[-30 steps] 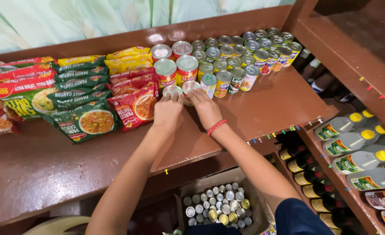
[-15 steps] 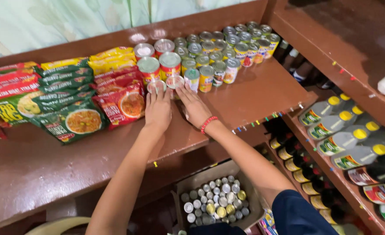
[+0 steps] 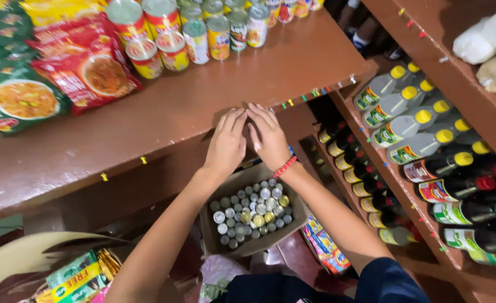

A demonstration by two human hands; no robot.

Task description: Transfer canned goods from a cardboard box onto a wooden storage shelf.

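My left hand (image 3: 226, 143) and my right hand (image 3: 270, 136) hang side by side just below the front edge of the brown wooden shelf (image 3: 214, 101), fingers loosely spread, holding nothing. A red bead bracelet (image 3: 285, 166) circles my right wrist. Directly beneath them an open cardboard box (image 3: 252, 216) holds several small cans seen from above. On the shelf behind, two small red-and-yellow cans (image 3: 157, 52) stand in front of rows of taller cans (image 3: 220, 35).
Red and green noodle packets (image 3: 63, 67) lie on the shelf's left. Sloping racks on the right hold yellow-capped bottles (image 3: 410, 120) and dark bottles (image 3: 461, 207). White bags (image 3: 486, 39) sit top right. Packets (image 3: 79, 275) and a pale round object (image 3: 18, 261) lie lower left.
Both hands have left the small cans on the shelf and drawn back down past its front edge toward the box. The view has tilted downward and closer.
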